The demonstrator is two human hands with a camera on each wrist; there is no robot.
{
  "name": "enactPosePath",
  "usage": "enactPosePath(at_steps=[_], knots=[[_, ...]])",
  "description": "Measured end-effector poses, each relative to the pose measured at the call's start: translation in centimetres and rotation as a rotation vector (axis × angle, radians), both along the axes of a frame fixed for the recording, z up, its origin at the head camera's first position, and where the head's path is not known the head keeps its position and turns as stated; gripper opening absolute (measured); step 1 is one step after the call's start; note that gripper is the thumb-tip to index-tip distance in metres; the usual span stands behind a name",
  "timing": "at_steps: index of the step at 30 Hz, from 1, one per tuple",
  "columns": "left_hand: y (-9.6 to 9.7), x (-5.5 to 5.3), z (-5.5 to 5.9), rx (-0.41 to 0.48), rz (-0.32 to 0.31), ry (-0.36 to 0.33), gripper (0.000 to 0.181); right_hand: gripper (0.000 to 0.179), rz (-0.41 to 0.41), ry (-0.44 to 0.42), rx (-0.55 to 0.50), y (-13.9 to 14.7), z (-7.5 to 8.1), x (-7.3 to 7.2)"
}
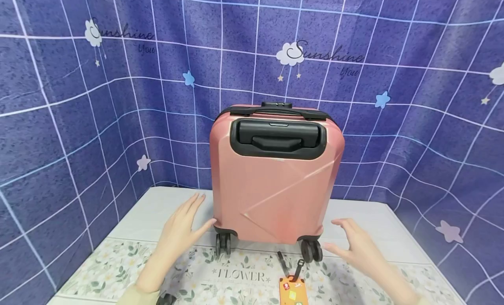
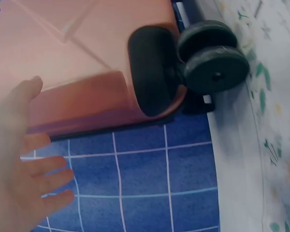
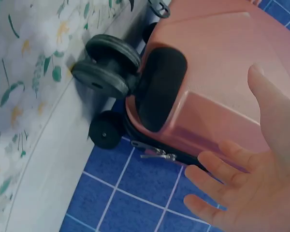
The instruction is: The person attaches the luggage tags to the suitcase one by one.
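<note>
A pink hard-shell suitcase [image 1: 271,191] stands upright on its wheels, its recessed black pull handle [image 1: 279,136] facing me. My left hand [image 1: 179,230] is beside its lower left side, fingers spread and thumb tip close to the corner above the left wheel [image 1: 223,244]. On the other side, my right hand [image 1: 356,248] is held near the lower right corner by the right wheel [image 1: 312,251], thumb and fingers apart. Both wrist views show the palms turned toward the shell with nothing held. Zipper pulls [image 3: 158,153] hang at the suitcase's edge in the right wrist view.
An orange luggage tag [image 1: 293,291] with a black strap lies in front of the suitcase on the flower-printed table cover [image 1: 240,276]. A small black object [image 1: 166,299] shows at the bottom edge near my left sleeve. Blue grid-patterned curtain [image 1: 252,42] hangs behind and at both sides.
</note>
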State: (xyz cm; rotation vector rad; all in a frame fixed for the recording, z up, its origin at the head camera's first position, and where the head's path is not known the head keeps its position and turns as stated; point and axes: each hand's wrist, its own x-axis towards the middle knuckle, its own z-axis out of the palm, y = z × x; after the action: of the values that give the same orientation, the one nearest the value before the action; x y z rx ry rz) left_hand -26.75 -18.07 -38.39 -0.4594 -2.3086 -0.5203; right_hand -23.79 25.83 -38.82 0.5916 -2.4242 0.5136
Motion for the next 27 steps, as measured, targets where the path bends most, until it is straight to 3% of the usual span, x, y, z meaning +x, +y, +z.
enactPosePath(at_steps=[5,11,15,21,27], knots=[[0.9,-0.4,0.8,0.095,-0.006,-0.048,0.069,0.051,0.002,-0.015,-0.031,-1.2,-0.6,0.0],[1.7,-1.0,1.8,0.179,-0.029,-0.185,0.075,0.037,0.008,-0.207,-0.074,-2.8,-1.2,0.1],[2.2,-1.9,2.3,0.236,-0.045,-0.267,0.085,0.032,0.08,-0.3,-0.099,-3.5,-1.9,0.0],[3.1,-2.8,2.8,0.284,-0.088,-0.281,0.093,0.031,0.208,-0.399,-0.114,-4.2,-3.2,0.0],[3.8,-3.6,3.6,0.344,-0.127,-0.266,0.097,0.036,0.232,-0.522,-0.102,-4.9,-4.7,-0.3]])
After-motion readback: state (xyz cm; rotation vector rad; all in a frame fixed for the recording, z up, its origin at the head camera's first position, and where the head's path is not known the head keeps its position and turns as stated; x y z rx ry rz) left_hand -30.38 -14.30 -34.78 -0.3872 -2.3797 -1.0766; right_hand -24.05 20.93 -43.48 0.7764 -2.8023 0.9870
